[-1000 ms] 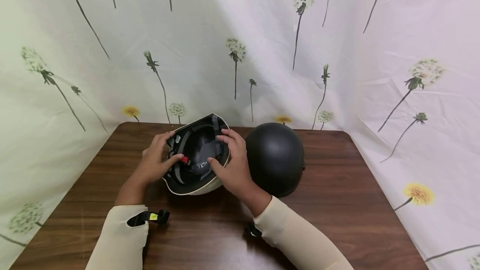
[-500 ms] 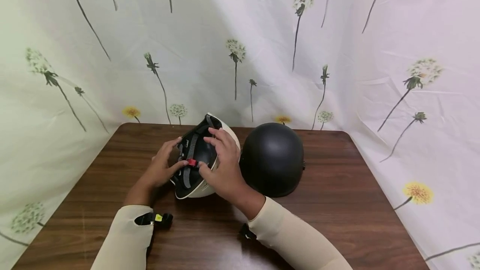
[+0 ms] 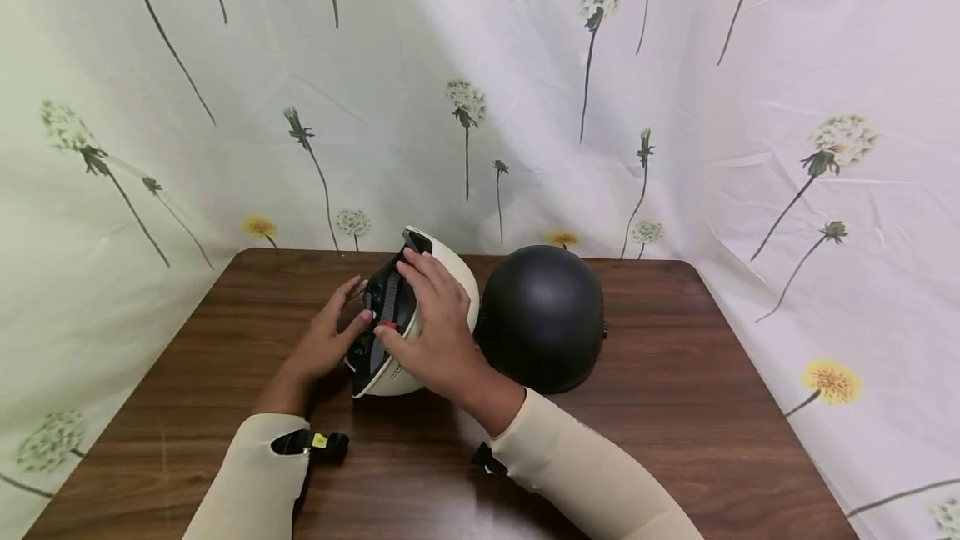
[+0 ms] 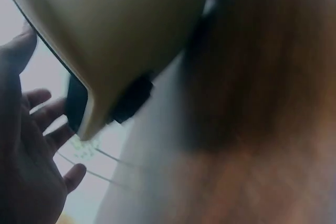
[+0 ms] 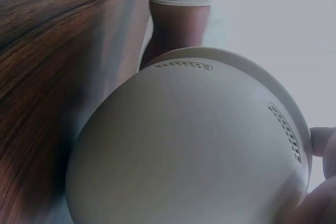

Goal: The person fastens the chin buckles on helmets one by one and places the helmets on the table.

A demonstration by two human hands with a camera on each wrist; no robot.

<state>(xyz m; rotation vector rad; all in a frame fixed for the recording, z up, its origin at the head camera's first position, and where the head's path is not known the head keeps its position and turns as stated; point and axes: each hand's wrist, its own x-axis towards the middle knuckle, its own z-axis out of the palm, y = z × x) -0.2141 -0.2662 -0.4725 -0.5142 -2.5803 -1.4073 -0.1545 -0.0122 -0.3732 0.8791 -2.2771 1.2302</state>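
Tipping white helmet (image 5: 184, 140) sideways over bench (image 3: 412, 482), beside black helmet (image 3: 542, 315). Opening, formerly upward, now faces left hand (image 3: 327, 342); likely narrows access inside. Right hand (image 3: 438, 327) grips helmet, thumb at red clasp (image 3: 388, 325); left hand loosely spread.

The left arm (image 3: 251, 473) and right arm (image 3: 592, 465), both pale-sleeved, reach toward the far edge of the surface (image 3: 697, 373). The left hand (image 3: 326, 344), nearer the left edge, parts its thumb from loose fingers; the right hand (image 3: 438, 330) bends its fingers and thumb inward.
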